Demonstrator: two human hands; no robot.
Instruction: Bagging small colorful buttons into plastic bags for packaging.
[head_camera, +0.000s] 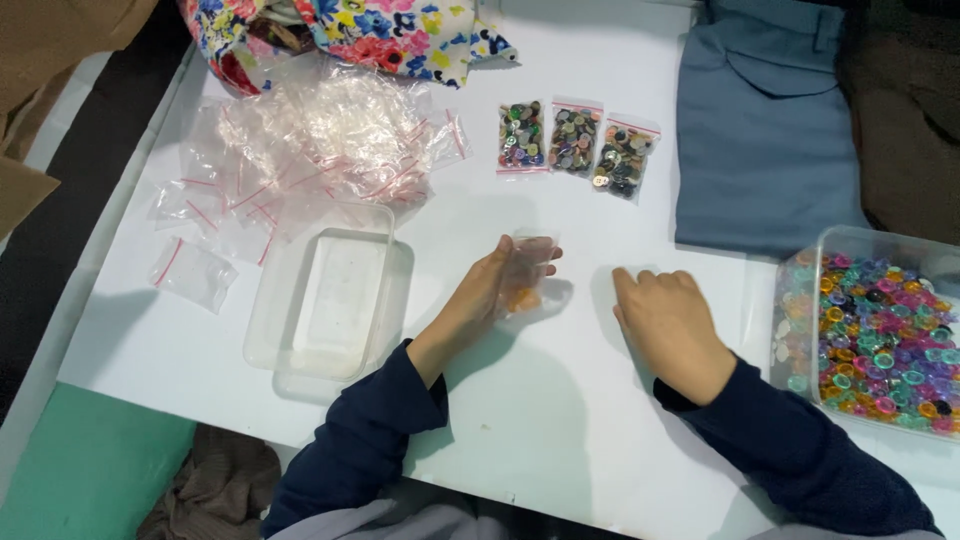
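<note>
The left hand (497, 285) holds a small, crinkly clear plastic bag (530, 270) with orange bits inside; the right hand (665, 318) rests curled, empty, knuckles up, on the smooth white surface (560, 400).

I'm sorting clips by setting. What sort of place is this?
Probably a small home or workshop packing table for craft supplies. On the white table lie three filled clear zip bags of mixed buttons, a heap of empty clear zip bags, and a clear plastic tub of colourful translucent buttons. The left hand holds a small bag.
</note>
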